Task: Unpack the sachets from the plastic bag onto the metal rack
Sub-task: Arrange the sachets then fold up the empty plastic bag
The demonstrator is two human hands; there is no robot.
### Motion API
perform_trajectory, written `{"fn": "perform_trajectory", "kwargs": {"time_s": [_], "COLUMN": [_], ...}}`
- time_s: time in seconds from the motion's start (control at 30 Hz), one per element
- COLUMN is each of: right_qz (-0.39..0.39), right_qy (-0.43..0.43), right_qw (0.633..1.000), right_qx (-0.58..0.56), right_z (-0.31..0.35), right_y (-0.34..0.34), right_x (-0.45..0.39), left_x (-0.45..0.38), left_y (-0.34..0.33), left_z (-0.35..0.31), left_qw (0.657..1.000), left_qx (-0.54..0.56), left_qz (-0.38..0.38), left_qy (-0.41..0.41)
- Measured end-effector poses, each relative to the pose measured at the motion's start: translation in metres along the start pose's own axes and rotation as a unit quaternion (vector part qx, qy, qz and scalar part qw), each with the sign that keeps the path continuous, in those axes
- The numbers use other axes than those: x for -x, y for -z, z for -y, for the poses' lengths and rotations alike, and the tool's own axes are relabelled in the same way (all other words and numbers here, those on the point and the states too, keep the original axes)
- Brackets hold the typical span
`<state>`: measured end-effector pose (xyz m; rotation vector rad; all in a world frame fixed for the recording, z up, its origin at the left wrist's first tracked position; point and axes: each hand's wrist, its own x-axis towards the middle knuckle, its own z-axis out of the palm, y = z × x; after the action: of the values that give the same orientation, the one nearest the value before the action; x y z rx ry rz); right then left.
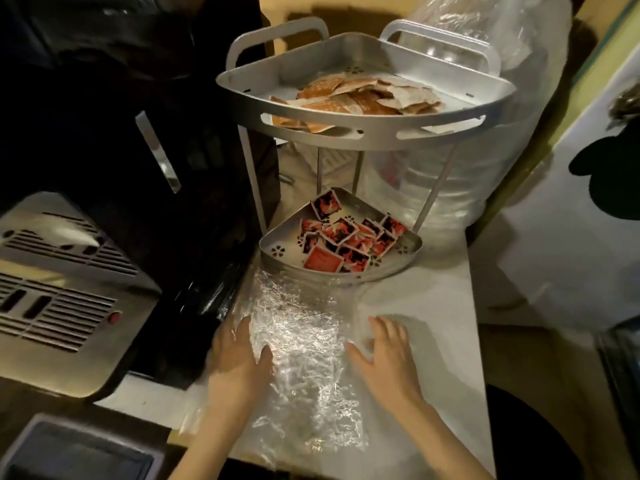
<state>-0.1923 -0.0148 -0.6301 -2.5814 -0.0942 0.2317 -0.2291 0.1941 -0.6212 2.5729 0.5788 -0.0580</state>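
Far left there's a silver vented drip tray (59, 271) of what looks like a coffee machine, with a tall black appliance (145, 140) next to it; both sit beside the pale countertop (433, 323). The left hand (239, 358) lies flat on the left edge of the crinkly clear plastic bag (301, 358), fingers straight and pointing away from the person, thumb stuck out to the right; the bag is spread flat on the counter between the two hands and looks empty (hard to be totally sure through all the shine). The right hand (384, 351) is flat as well, fingers spread, on the bag's right edge. Just past the bag stands the two-tier grey metal corner rack (363, 140); its lower shelf (277, 245) holds a loose pile of small red, black and white square sachets (346, 240), and the upper shelf has flat brown and white paper packets (353, 97). Behind and right of the rack is a stack wrapped in clear plastic (485, 46); further right, a white wall (554, 237).
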Motion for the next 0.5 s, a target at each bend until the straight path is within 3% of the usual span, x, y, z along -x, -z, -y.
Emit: {"fn": "perform_trajectory", "kwargs": {"time_s": [0.17,0.37,0.5], "right_qz": [0.074,0.061,0.042], "right_qy": [-0.004,0.003,-0.007], "right_qw": [0.996,0.997,0.997], "right_qx": [0.057,0.053,-0.062], "right_z": [0.009,0.026,0.04], "right_y": [-0.017,-0.018,-0.023], "right_x": [0.019,0.027,0.034], "left_x": [0.018,0.022,0.03], "left_y": [-0.014,-0.016,-0.019], "left_z": [0.007,0.004,0.005], "left_qw": [0.998,0.997,0.995], "left_qx": [-0.057,-0.029,-0.036], "left_qz": [0.023,0.03,0.009], "left_qy": [0.025,0.066,0.088]}}
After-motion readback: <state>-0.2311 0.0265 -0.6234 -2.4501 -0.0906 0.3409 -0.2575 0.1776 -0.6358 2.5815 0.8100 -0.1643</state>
